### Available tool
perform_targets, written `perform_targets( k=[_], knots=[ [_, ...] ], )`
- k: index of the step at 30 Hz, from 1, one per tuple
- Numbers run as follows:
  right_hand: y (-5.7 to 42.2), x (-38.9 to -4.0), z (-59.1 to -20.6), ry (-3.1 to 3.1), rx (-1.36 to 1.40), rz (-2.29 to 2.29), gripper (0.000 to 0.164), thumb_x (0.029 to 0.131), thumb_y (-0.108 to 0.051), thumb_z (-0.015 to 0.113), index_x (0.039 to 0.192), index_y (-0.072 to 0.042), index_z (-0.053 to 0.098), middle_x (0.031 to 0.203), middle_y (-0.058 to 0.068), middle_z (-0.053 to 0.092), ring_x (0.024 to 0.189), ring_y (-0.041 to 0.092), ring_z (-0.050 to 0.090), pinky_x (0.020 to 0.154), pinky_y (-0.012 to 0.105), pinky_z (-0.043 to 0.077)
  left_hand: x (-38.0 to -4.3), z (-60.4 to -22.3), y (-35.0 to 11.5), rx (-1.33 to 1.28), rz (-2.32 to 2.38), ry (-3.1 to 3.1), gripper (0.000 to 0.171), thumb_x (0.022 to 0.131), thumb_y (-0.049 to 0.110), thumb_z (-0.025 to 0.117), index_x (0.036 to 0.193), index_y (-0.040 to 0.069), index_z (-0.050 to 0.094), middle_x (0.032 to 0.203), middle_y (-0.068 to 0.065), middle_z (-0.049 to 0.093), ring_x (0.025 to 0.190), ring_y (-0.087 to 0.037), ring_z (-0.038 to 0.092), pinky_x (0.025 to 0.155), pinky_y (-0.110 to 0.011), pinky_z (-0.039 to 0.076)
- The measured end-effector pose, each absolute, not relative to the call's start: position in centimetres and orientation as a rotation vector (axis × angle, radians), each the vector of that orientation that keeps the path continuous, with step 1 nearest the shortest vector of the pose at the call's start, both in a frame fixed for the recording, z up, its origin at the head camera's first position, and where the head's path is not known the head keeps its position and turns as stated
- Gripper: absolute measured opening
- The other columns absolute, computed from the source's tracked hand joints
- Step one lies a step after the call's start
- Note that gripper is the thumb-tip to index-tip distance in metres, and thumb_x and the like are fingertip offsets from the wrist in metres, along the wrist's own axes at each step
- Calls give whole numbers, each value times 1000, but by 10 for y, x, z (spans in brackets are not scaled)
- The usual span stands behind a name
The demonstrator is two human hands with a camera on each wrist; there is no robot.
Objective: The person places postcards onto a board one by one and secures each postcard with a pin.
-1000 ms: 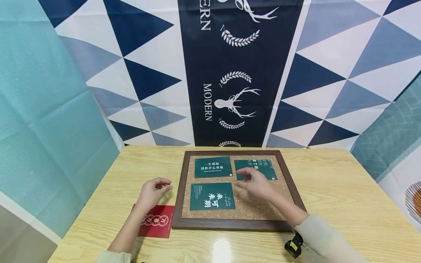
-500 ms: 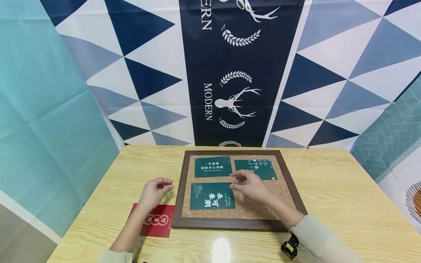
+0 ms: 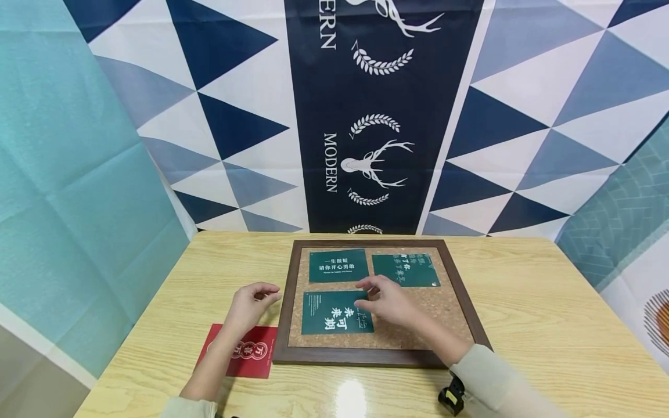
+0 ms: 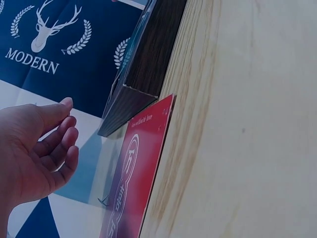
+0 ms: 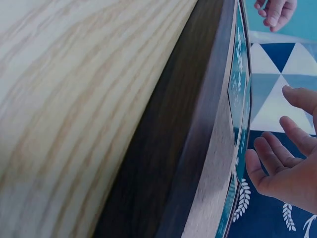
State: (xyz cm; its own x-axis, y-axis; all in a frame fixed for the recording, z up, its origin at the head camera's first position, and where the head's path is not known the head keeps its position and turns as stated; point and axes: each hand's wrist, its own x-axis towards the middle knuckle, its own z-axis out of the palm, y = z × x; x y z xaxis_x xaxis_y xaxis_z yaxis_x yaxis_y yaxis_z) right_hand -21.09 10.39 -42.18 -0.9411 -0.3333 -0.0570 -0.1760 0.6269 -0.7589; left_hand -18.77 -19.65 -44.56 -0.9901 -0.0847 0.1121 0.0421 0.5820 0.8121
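Note:
A framed cork board (image 3: 418, 325) lies on the table with three green printed cards on it. My right hand (image 3: 392, 299) hovers over the board, thumb and index finger apart. Its fingertips overlap the right edge of the lower-left card (image 3: 324, 307), just below the upper-left card (image 3: 334, 267). The upper-right card (image 3: 418, 270) lies behind that hand. My left hand (image 3: 248, 305) hangs loosely curled beside the frame's left side, nothing visible in it. A red printed card (image 3: 256, 360) lies under the left forearm, partly hidden.
The wooden table (image 3: 533, 302) stretches around the board. A patterned cloth with deer heads (image 3: 366, 162) hangs behind it. A black watch-like device (image 3: 452, 397) is on the right wrist.
My right hand has drifted left and toward me, from the upper-right card to the lower-left card's edge. My left hand has shifted slightly right, toward the frame.

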Motion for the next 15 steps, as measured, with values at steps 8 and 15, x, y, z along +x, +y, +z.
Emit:
perform_targets(
  k=[8, 15],
  knots=[
    [96, -207, -427, 2693, -504, -1143, 37, 75, -27, 69, 110, -18, 60, 106, 0, 55, 95, 18, 52, 77, 32, 45, -188, -446, -193, 29, -1375, -2661, 16, 78, 20, 67, 91, 11, 69, 83, 0, 66, 74, -11, 57, 60, -21, 46],
    [90, -207, -434, 2723, -579, -1115, 36, 74, -27, 70, 107, -16, 60, 102, 0, 56, 93, 18, 52, 78, 33, 44, -189, -446, -190, 20, -1384, -2678, 14, 76, 21, 68, 89, 13, 68, 80, 1, 66, 71, -9, 56, 59, -20, 45]
  ],
)
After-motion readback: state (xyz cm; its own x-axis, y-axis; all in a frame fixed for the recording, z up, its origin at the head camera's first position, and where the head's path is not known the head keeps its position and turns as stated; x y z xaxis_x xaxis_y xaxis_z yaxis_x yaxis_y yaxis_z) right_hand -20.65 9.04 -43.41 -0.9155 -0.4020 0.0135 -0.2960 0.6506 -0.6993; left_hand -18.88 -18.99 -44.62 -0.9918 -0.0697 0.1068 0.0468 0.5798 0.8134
